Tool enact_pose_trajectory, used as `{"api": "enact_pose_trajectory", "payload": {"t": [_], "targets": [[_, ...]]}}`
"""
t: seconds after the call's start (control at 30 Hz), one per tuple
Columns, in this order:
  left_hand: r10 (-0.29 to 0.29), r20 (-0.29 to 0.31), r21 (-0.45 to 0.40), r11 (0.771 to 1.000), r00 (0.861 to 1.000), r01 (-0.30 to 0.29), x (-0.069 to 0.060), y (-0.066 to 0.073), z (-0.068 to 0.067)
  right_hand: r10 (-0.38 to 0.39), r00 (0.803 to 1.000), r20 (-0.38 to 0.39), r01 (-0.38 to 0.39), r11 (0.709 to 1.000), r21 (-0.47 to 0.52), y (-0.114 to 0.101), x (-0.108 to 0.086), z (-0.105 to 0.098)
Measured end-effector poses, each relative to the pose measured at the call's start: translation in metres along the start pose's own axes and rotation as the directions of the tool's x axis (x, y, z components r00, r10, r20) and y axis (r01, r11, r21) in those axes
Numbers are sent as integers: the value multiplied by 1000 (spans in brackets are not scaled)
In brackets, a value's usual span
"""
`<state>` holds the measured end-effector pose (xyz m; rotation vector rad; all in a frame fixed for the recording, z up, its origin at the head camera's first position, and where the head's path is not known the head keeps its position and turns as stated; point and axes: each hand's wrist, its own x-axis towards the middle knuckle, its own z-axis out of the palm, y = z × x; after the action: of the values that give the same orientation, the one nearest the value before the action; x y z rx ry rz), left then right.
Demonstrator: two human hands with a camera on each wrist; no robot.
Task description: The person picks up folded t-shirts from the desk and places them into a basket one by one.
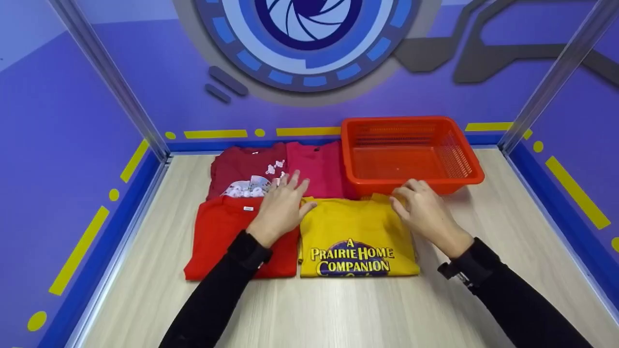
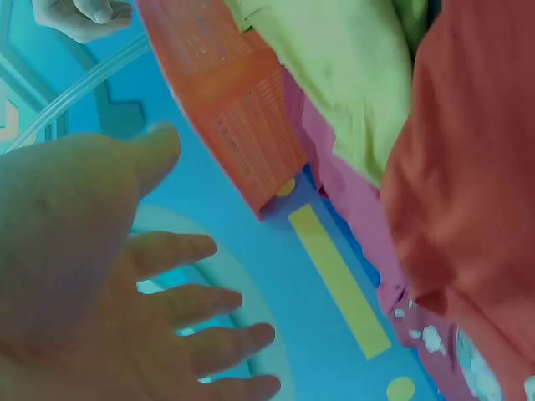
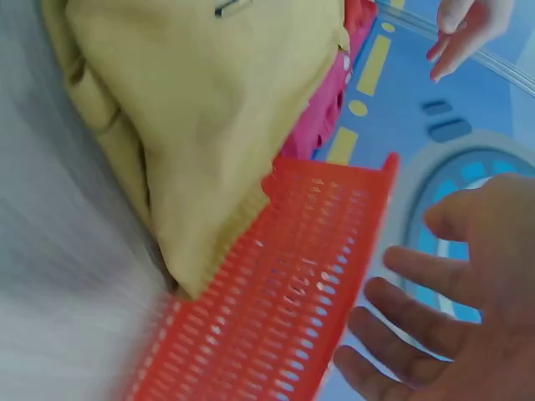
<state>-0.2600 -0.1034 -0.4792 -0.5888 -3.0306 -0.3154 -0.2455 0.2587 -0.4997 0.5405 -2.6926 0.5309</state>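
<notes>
Yellow T-shirt [image 1: 348,220], "A Prairie Home Companion" print up, lies folded on the wood-grain table [image 1: 309,309], front row, just R of a folded red shirt [image 1: 222,237]. Behind them: a maroon shirt [image 1: 237,162] w/ white print, then a hot-pink shirt [image 1: 319,169] next to the orange-red plastic basket [image 1: 396,162], which stands back R near the wall [image 1: 193,106]. Can't tell if the pink edge is under the basket or just against it. Rows look squared to the person, prob. to keep each shirt separate & its front showing; basket's back spot leaves the near side free for hands. L hand [image 1: 283,205], fingers spread wide, is over where red, maroon & yellow meet; R hand [image 1: 428,212], fingers apart & loosely bent, is by the yellow top R corner & basket's front rim. Neither holds anything; palms-down pose prob. suits flattening cloth. Contact unclear for both.
</notes>
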Motion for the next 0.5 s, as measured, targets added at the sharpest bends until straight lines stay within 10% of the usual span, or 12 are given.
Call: {"api": "enact_pose_trajectory", "payload": {"t": [0.2, 0.5], "targets": [[71, -115, 7, 997, 991, -70, 13, 7, 20, 20, 989, 145, -10, 998, -69, 5, 7, 17], [41, -49, 136, 990, 998, -34, 23, 8, 54, 103, 945, 310, -48, 983, -178, 2, 11, 39]]}}
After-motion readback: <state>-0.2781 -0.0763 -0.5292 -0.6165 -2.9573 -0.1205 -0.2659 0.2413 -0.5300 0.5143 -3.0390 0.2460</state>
